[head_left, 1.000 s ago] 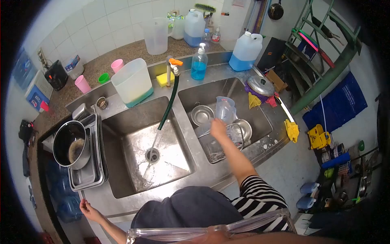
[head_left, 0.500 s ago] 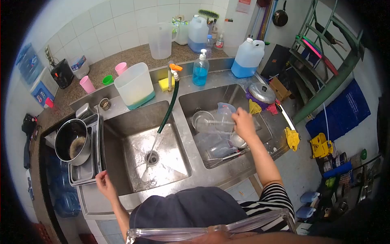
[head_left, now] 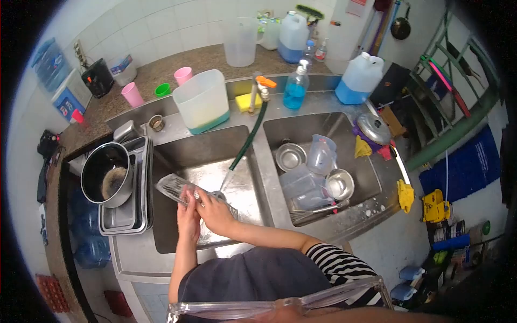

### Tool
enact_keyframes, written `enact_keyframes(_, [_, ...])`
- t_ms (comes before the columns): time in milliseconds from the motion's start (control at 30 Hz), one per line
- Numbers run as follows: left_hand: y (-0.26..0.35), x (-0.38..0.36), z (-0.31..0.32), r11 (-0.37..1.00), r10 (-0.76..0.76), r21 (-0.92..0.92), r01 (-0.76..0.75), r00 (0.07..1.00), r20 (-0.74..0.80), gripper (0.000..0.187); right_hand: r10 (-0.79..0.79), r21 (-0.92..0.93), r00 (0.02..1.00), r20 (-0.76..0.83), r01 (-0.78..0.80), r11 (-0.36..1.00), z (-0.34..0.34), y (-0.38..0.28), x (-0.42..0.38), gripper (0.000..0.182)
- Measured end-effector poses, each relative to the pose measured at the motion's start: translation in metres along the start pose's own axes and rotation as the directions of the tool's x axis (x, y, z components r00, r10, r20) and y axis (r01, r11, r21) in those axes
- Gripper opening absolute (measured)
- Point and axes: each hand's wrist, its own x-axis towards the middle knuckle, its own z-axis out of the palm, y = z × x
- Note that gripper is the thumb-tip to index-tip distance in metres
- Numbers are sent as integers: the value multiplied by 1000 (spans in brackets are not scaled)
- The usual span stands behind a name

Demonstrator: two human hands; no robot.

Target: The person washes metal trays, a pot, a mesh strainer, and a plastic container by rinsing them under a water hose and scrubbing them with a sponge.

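Note:
Over the left sink basin (head_left: 172,141), both my hands are closed on a long clear plastic container (head_left: 171,185) with ridged walls. My left hand (head_left: 188,216) grips its near side from below, fingers partly hidden. My right hand (head_left: 216,214) lies across it beside the left, and the container's far end shows to the right of the fingers. A green hose (head_left: 249,141) hangs from the orange-handled tap (head_left: 265,82), its stream of water falling close behind my hands.
The right basin (head_left: 358,129) holds metal bowls (head_left: 340,184), a clear jug (head_left: 321,155) and other plastic containers (head_left: 301,185). A black-lined pot (head_left: 107,175) sits on stacked metal trays (head_left: 141,199) at left. Behind stand a soap bottle (head_left: 295,92) and a blue-filled tub (head_left: 203,102).
My right hand has carried the clear container from the right basin leftward over the left basin. My left hand has come from the trays' edge to the container. The view has shifted.

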Motion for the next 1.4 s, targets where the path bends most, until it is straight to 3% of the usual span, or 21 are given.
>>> enact_keyframes(100, [-51,45,-80,996,-62,-73,53,991,-120,35,-100,338,987,-124,137,931,67,50,1,45])
enact_keyframes(133, [-61,53,-98,995,-94,-53,86,980,-173,32,187,469,982,-19,-156,869,121,91,2,41])
enact_keyframes(167, [-70,60,-113,992,-128,-37,122,966,-226,28,710,738,659,247,-603,303,88,89,14,36])
enact_keyframes(200, [-77,67,-125,986,-160,5,166,954,-255,24,787,770,616,7,-506,389,164,174,1,39])
enact_keyframes(233, [-82,72,-130,979,-192,9,202,941,-280,23,906,763,413,93,-614,202,138,195,15,58])
enact_keyframes(267, [-87,80,-133,970,-214,50,239,931,-294,23,932,858,358,57,-495,138,133,215,25,79])
enact_keyframes(300, [-93,87,-137,957,-237,91,277,922,-307,23,878,881,372,300,-462,-106,90,211,39,89])
enact_keyframes(367, [-110,101,-144,937,-274,129,326,910,-312,23,832,875,430,350,-468,-126,76,223,59,85])
enact_keyframes(433, [-110,112,-131,913,-305,177,369,902,-306,23,654,813,621,433,-582,13,76,232,74,78])
enact_keyframes(500, [-106,115,-108,847,-317,325,420,891,-326,22,705,813,547,451,-577,-73,87,227,87,72])
enact_keyframes(567, [-115,122,-112,857,-297,352,376,919,-259,21,992,759,1,123,-645,-93,112,236,88,68])
enact_keyframes(600, [-116,123,-112,855,-275,397,335,940,-201,20,994,612,-108,6,-786,-89,110,233,86,63])
enact_keyframes(633, [-116,126,-113,851,-253,438,290,957,-142,19,994,618,-113,6,-781,-93,120,244,84,63])
enact_keyframes(700, [-115,125,-119,837,-297,437,329,944,-141,16,963,852,257,85,-519,63,140,262,76,50])
enact_keyframes(733, [-114,124,-123,843,-307,438,313,948,-87,16,963,850,253,92,-524,56,129,256,76,50])
enact_keyframes(800, [-113,124,-130,852,-298,438,285,954,-41,19,773,855,472,424,-491,-169,104,239,77,34])
enact_keyframes(833, [-107,125,-127,851,-298,440,287,953,-47,19,770,853,472,429,-492,-174,102,229,76,34])
enact_keyframes(900, [-91,129,-116,777,-290,516,361,932,-216,23,688,881,629,363,-472,-34,99,204,70,22])
enact_keyframes(1233, [-72,151,-75,610,-329,736,292,939,-100,19,691,861,648,322,-504,71,95,200,59,22])
enact_keyframes(1300, [-70,146,-75,301,-114,953,45,993,-11,22,654,859,667,358,-510,50,95,196,61,24])
enact_keyframes(1400, [-68,141,-70,393,-166,915,89,986,-24,24,702,834,635,321,-541,108,97,194,62,24])
